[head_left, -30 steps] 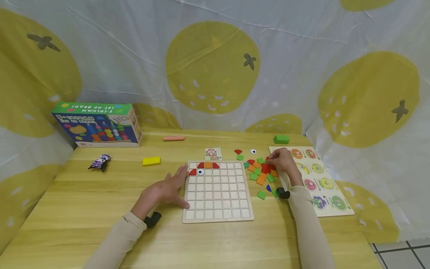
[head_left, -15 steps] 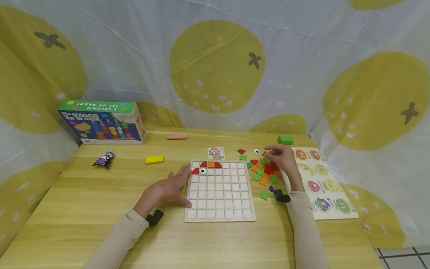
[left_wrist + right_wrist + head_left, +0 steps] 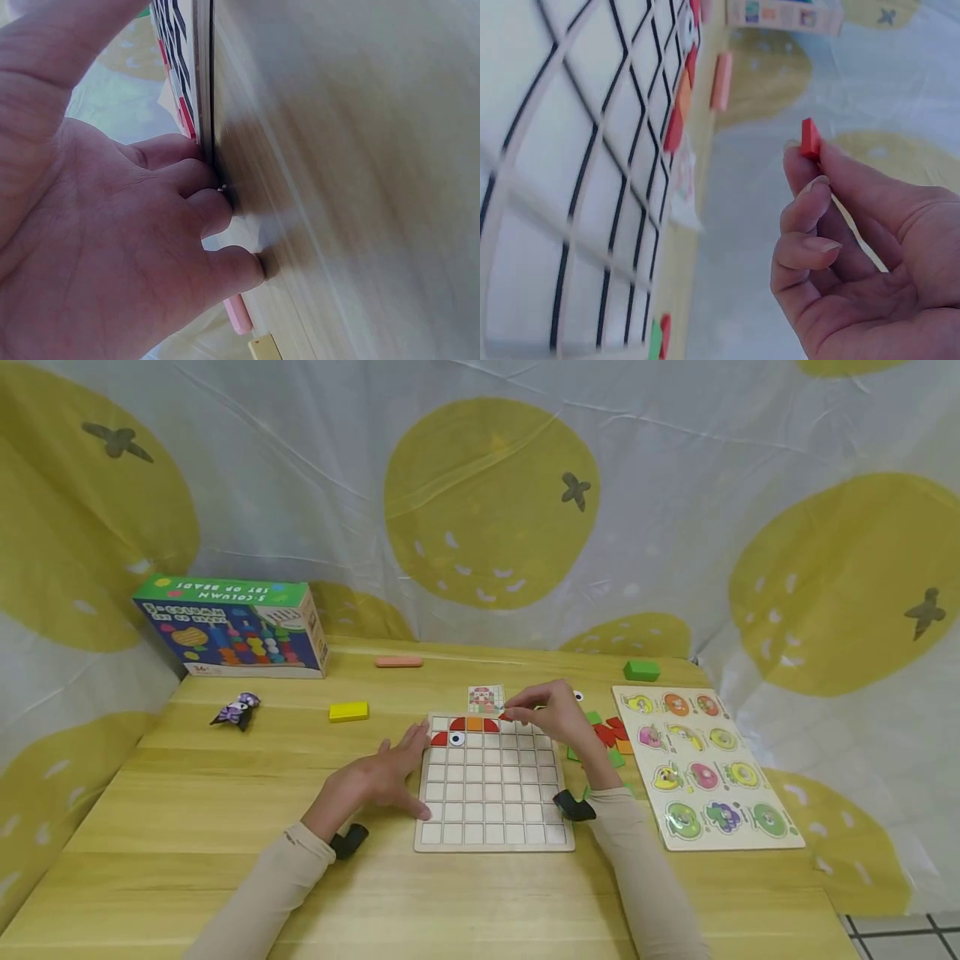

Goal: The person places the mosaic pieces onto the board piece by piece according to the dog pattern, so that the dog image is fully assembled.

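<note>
The grid board (image 3: 491, 793) lies flat on the table with several red pieces, an orange square (image 3: 475, 724) and an eye disc (image 3: 457, 739) in its top left cells. My left hand (image 3: 378, 777) rests along the board's left edge, thumb and fingers spread; in the left wrist view its fingertips touch the board's side and the tabletop. Between thumb and index finger, my right hand (image 3: 558, 714) pinches a small red tile (image 3: 810, 140) above the board's top row. A small picture card (image 3: 485, 698) lies just behind the board. My right hand and forearm partly hide the loose pieces.
Loose red, green and orange tiles (image 3: 606, 737) lie right of the board, beside a fruit puzzle board (image 3: 705, 768). Farther back are a green block (image 3: 642, 671) and a pink stick (image 3: 399, 662). A toy box (image 3: 232, 627), purple bow (image 3: 236, 712) and yellow block (image 3: 348, 712) stand left.
My right hand has lifted a red tile from the loose pile and carried it left, over the board's top row. The left hand keeps its place at the board's edge.
</note>
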`<state>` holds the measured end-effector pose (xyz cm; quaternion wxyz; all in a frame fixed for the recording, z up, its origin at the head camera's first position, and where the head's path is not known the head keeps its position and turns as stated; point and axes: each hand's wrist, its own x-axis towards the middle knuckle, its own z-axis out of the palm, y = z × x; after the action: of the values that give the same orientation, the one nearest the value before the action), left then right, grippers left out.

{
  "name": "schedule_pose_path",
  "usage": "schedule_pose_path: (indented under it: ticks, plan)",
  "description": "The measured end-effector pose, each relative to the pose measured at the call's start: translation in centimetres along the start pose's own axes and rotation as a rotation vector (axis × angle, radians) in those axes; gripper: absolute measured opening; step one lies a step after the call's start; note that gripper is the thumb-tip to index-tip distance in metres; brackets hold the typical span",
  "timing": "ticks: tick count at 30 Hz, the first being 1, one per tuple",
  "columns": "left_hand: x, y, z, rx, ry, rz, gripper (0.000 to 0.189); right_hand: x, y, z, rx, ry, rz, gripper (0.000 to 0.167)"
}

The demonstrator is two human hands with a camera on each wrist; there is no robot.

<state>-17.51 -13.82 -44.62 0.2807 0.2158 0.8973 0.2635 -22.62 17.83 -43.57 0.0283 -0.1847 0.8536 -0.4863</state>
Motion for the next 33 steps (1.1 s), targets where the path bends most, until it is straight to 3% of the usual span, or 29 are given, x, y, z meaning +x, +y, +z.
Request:
schedule_pose_path:
  ticks: [5,13,33]
  plan:
    - [-0.1,0.0,0.0,0.001,0.001,0.010,0.137,1.2,-0.6,2.5,-0.022,-0.086,0.018,0.007]
    - [0.1,-0.1,0.0,0.012,-0.004,0.002,0.138,2.1,-0.5,5.2,-0.152,-0.132,0.071,0.005]
    - [0.0,-0.1,-0.1,0.007,0.000,-0.002,0.137,2.3,0.0,6.4,-0.183,-0.128,0.111,0.005]
